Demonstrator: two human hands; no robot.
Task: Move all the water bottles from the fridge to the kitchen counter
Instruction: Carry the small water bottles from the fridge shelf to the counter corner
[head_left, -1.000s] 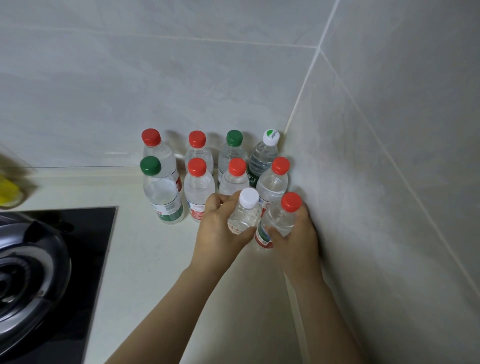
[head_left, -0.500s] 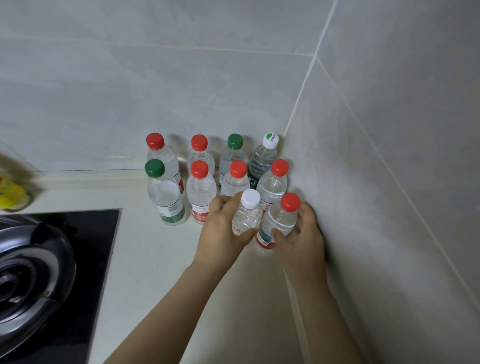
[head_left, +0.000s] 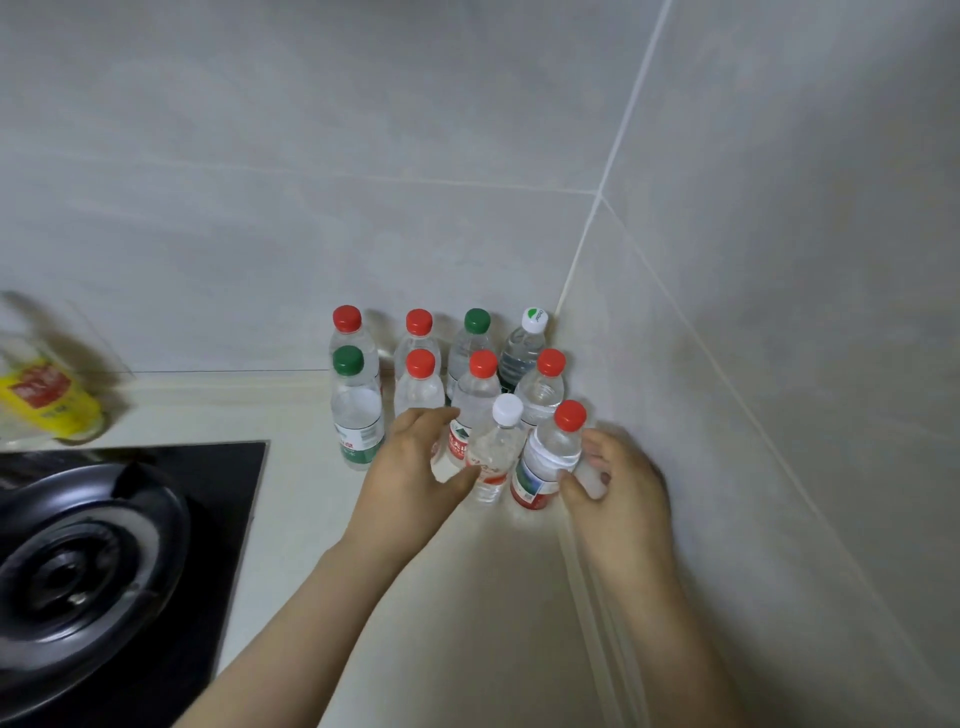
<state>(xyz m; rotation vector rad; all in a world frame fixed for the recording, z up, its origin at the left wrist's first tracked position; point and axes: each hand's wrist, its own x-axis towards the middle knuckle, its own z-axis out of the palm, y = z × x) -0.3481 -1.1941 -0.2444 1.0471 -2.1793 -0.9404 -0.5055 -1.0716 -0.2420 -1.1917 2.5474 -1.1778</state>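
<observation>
Ten bottles (head_left: 358, 421): six red-capped, two green, two white

Left hand (head_left: 415, 467): fingers loose, thumb touching white-cap bottle (head_left: 491, 452).
Right hand (head_left: 618, 483): thumb and fingers curled round red-cap bottle (head_left: 550, 457), just beside the wall (head_left: 779, 364).
Front pair: side by side, standing on the counter (head_left: 467, 597).
Beyond the grip: eight bottles (head_left: 358, 415), two rows.
Left of the grip: hob (head_left: 228, 483).
</observation>
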